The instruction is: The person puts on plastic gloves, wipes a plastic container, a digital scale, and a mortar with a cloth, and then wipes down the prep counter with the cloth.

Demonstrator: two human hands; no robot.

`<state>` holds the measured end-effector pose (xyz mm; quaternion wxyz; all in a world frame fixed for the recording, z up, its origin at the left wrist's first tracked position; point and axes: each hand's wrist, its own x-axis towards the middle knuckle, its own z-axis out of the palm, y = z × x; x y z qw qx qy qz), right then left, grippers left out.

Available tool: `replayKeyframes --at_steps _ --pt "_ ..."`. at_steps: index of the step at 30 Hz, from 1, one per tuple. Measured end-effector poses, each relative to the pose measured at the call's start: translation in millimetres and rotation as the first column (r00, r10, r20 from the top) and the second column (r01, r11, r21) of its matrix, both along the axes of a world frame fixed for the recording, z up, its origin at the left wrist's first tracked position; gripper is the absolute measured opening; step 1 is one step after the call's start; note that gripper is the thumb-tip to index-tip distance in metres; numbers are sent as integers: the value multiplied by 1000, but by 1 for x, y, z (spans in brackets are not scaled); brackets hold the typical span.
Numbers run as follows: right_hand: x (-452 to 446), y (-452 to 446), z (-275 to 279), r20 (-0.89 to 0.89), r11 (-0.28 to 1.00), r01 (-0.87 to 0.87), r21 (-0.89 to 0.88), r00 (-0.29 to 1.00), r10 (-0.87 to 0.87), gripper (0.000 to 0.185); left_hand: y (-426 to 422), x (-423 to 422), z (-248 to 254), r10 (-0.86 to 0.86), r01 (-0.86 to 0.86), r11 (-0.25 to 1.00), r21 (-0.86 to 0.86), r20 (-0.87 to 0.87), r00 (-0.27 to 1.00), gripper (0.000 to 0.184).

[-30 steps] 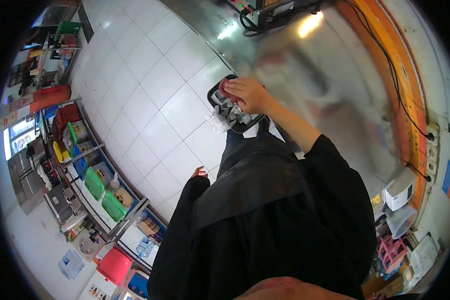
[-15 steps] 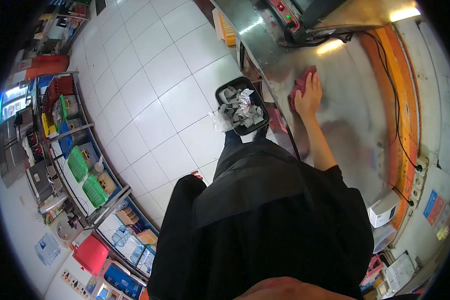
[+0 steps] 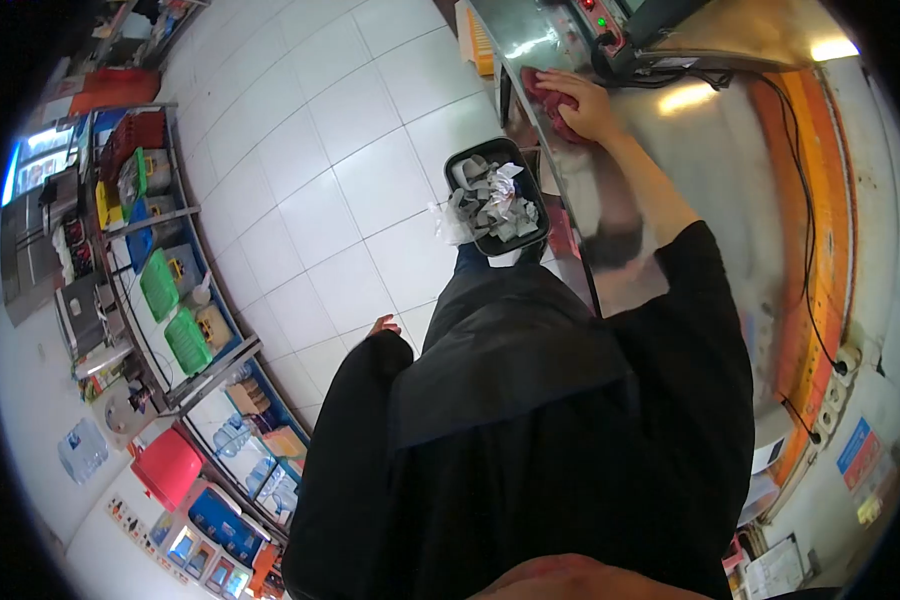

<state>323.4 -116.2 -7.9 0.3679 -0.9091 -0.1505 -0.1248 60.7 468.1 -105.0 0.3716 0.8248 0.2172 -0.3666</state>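
Note:
My right hand (image 3: 588,112) presses a dark red cloth (image 3: 560,105) onto the shiny metal worktop (image 3: 710,150), close to its left edge. The palm and fingers cover part of the cloth. Just above this hand stands a machine (image 3: 610,35) with a red and a green light and black cables. My left hand (image 3: 385,326) hangs low by my side over the tiled floor. Only its fingers show past the black sleeve; they look loosely apart, with nothing seen in them.
By my feet, a black bin (image 3: 500,195) holds crumpled grey and white scraps. Shelving (image 3: 185,390) on the left carries green baskets (image 3: 160,285) and water bottles. A black cable (image 3: 805,250) runs along the orange wall strip to a row of sockets (image 3: 838,375).
My right hand has slid the cloth up and left towards the worktop's edge, near the machine. More of my left fingers show now. The view has shifted slightly.

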Motion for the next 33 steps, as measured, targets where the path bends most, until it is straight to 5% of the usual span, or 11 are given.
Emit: replayKeyframes --at_steps 8,12,15,16,20,24,26,27,29,31,33 --pt "-49 42 13 23 974 -225 25 974 224 37 9 -72 0 2 -3 999 -35 -9 1000 40" --pt "-70 66 16 10 972 -221 77 975 221 39 8 -68 -26 40 -44 970 -238 -22 999 38" --pt "-78 78 22 28 978 -185 99 983 183 40 -1 -46 -46 110 -112 972 -206 -23 994 38" --pt "-81 81 27 35 984 -146 100 989 143 41 -1 -36 -62 -29 41 984 -173 70 997 38" --pt "-87 77 30 34 1000 -11 19 999 10 45 -50 41 -82 445 -550 773 -316 -348 825 39" --pt "-84 80 27 -10 1000 16 -7 1000 -16 45 -87 86 -186 578 -724 631 -278 -454 678 48" --pt "-83 80 28 -46 998 -1 61 999 3 45 -118 105 -220 871 -927 371 -50 -329 366 69" --pt "-84 77 26 -62 999 12 48 998 -9 44 -120 97 -265 875 -912 409 23 -295 385 94" --pt "-92 73 23 -111 999 48 16 993 -46 42 -128 92 -313 878 -918 388 85 -336 340 102" --pt "-95 69 18 -109 997 73 0 991 -72 37 -137 88 -330 776 -842 539 -17 -378 504 107" --pt "-99 68 18 -124 996 90 -29 988 -93 35 -140 89 -334 739 -873 472 -121 -485 467 97"
